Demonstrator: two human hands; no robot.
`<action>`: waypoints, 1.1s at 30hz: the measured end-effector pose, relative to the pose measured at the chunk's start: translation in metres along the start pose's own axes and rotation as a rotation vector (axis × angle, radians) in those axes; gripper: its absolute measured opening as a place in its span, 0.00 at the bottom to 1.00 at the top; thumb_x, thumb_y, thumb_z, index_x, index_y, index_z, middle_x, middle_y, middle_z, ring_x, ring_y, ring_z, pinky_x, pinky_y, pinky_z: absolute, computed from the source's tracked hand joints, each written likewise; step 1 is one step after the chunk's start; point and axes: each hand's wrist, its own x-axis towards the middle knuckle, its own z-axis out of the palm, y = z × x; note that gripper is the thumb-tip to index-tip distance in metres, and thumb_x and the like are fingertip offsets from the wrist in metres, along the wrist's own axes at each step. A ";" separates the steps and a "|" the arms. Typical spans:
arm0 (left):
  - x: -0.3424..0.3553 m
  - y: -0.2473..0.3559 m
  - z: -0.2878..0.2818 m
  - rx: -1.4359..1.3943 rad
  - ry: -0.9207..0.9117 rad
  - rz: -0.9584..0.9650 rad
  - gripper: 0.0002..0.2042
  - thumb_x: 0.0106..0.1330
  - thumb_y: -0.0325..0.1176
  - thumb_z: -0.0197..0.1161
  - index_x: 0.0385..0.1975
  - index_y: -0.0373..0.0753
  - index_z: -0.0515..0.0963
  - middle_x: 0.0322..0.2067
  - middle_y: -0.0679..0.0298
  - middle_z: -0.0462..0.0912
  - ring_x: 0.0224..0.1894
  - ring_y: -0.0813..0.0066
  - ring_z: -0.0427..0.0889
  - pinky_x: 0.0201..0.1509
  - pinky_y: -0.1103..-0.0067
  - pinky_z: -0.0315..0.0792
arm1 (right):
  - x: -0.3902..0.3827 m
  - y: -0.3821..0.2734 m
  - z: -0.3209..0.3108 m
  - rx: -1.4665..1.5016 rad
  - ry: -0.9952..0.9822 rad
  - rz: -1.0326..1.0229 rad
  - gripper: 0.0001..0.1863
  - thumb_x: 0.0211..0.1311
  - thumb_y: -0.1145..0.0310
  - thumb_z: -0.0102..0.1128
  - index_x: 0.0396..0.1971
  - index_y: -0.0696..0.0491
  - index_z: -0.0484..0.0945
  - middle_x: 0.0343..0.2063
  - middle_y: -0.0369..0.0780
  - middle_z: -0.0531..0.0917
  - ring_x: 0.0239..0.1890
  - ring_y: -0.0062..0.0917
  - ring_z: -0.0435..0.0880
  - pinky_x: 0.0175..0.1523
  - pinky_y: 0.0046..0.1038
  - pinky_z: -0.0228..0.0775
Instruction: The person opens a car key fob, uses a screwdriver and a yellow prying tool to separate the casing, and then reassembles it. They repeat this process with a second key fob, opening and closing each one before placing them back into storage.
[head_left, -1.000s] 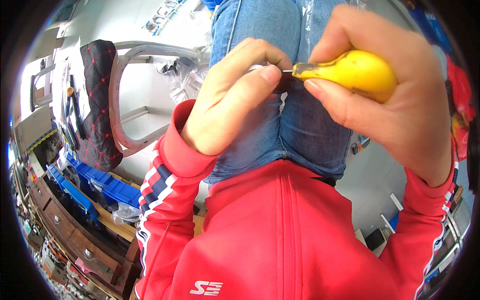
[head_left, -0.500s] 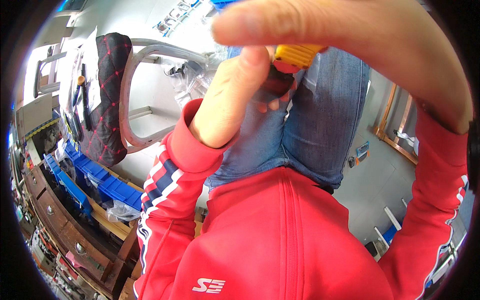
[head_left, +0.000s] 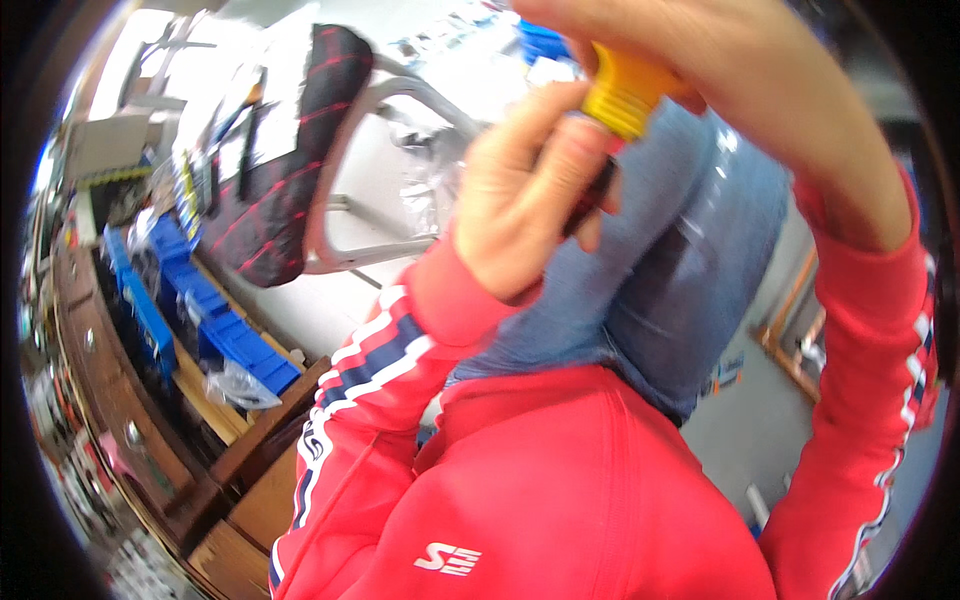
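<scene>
Above my lap, both hands work on one object with a yellow ribbed part (head_left: 620, 100) and a dark part (head_left: 594, 196) below it. Its exact kind does not show. My left hand (head_left: 520, 190) is closed around the dark lower part, thumb lying along it near the yellow collar. From above, my right hand (head_left: 700, 50) reaches over and grips the yellow part. Its fingertips are partly cut off by the top edge and partly hidden behind the yellow piece.
A chair with a black quilted, red-stitched seat (head_left: 335, 110) stands at left, with paper and slim dark tools on it. Blue bins (head_left: 235, 345) sit beside a wooden drawer unit (head_left: 125, 400). A wooden frame (head_left: 785, 360) is at right on the floor.
My view has turned, so the chair and bins appear shifted. My left hand appears lower and turned, showing its back. More of the yellow part is visible beneath my right hand.
</scene>
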 end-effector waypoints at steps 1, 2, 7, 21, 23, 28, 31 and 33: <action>-0.002 0.001 -0.003 -0.017 0.009 -0.044 0.18 0.67 0.45 0.39 0.46 0.36 0.63 0.18 0.60 0.73 0.12 0.80 0.70 0.14 0.89 0.62 | 0.004 -0.003 0.003 0.026 -0.011 -0.014 0.13 0.58 0.62 0.52 0.20 0.55 0.69 0.15 0.31 0.67 0.19 0.10 0.64 0.22 0.14 0.53; -0.004 0.002 -0.004 -0.037 0.046 -0.083 0.17 0.67 0.44 0.40 0.46 0.37 0.63 0.18 0.61 0.73 0.12 0.81 0.70 0.14 0.89 0.61 | 0.007 -0.007 0.006 0.054 -0.019 -0.031 0.13 0.58 0.62 0.51 0.19 0.55 0.69 0.15 0.31 0.67 0.19 0.10 0.64 0.22 0.14 0.53; -0.010 -0.003 -0.018 -0.123 0.066 -0.123 0.13 0.67 0.38 0.43 0.45 0.37 0.64 0.20 0.63 0.72 0.15 0.84 0.69 0.18 0.90 0.61 | 0.021 -0.015 0.027 0.241 -0.138 0.004 0.20 0.61 0.55 0.46 0.16 0.53 0.68 0.14 0.30 0.67 0.17 0.09 0.64 0.20 0.14 0.51; -0.052 0.024 -0.104 -0.397 0.586 0.288 0.18 0.67 0.49 0.34 0.36 0.40 0.62 0.13 0.57 0.68 0.05 0.73 0.64 0.11 0.81 0.66 | 0.169 -0.011 0.116 -0.365 0.269 -0.666 0.14 0.53 0.61 0.57 0.33 0.56 0.76 0.25 0.40 0.78 0.25 0.27 0.76 0.30 0.25 0.67; -0.056 0.030 -0.108 -0.332 0.583 0.323 0.18 0.67 0.51 0.33 0.35 0.41 0.61 0.12 0.61 0.66 0.05 0.73 0.64 0.12 0.78 0.69 | 0.181 -0.016 0.136 -0.434 0.315 -0.593 0.12 0.50 0.62 0.55 0.30 0.54 0.77 0.25 0.48 0.78 0.29 0.44 0.77 0.33 0.40 0.68; -0.058 0.032 -0.112 -0.330 0.578 0.355 0.19 0.67 0.50 0.34 0.36 0.39 0.61 0.13 0.55 0.67 0.04 0.72 0.63 0.11 0.80 0.66 | 0.188 -0.022 0.150 -0.612 0.227 -0.512 0.08 0.48 0.66 0.56 0.23 0.55 0.77 0.21 0.48 0.77 0.27 0.43 0.77 0.31 0.39 0.68; -0.056 0.030 -0.112 -0.262 0.573 0.346 0.19 0.67 0.52 0.32 0.35 0.41 0.61 0.12 0.60 0.65 0.05 0.73 0.63 0.12 0.79 0.68 | 0.188 -0.021 0.153 -0.606 0.301 -0.527 0.08 0.48 0.66 0.56 0.23 0.55 0.76 0.20 0.49 0.77 0.26 0.43 0.77 0.31 0.39 0.68; -0.055 0.029 -0.111 -0.265 0.590 0.334 0.19 0.67 0.52 0.33 0.35 0.41 0.61 0.12 0.60 0.65 0.05 0.72 0.63 0.12 0.79 0.67 | 0.186 -0.021 0.152 -0.605 0.352 -0.549 0.08 0.48 0.65 0.55 0.23 0.55 0.76 0.20 0.48 0.77 0.25 0.42 0.77 0.31 0.39 0.68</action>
